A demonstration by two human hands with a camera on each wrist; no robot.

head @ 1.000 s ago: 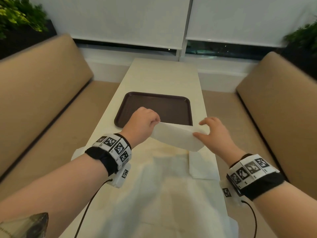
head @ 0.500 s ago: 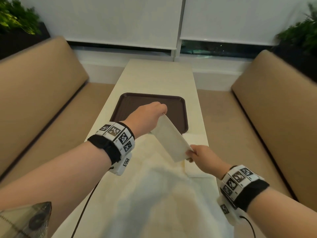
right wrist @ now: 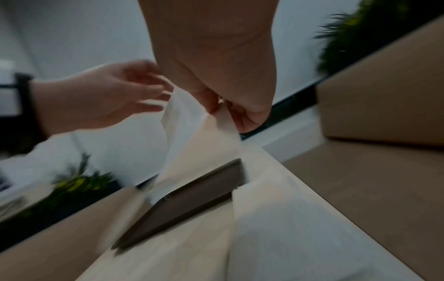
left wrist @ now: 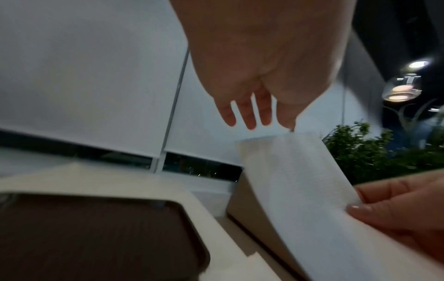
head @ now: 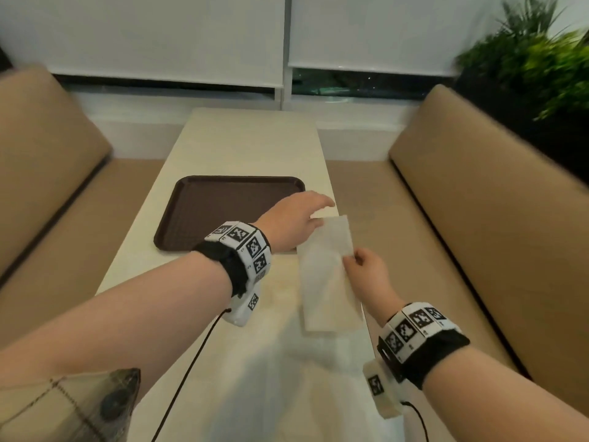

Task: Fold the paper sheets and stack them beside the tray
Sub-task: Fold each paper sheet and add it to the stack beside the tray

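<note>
**Folded sheet held near tray**

Head view: found folded white paper sheet [head: 325, 250] pinched by right hand [head: 366, 275], held over table, right of dark brown plastic tray [head: 229, 186], presumably for stacking.

Left wrist view: noted left hand [left wrist: 259, 76] fingers apart, clear of sheet.

Right wrist view: confirmed pinch.

Long cream table [head: 251, 145], running lengthwise toward the window. Tan upholstered benches, one along the left edge [head: 41, 161] and one along the right [head: 484, 193]. White roller blinds [head: 159, 36] (lowered nearly to the sill). Green plant [head: 538, 59] behind the right bench. Pendant lamp [left wrist: 402, 88].
</note>
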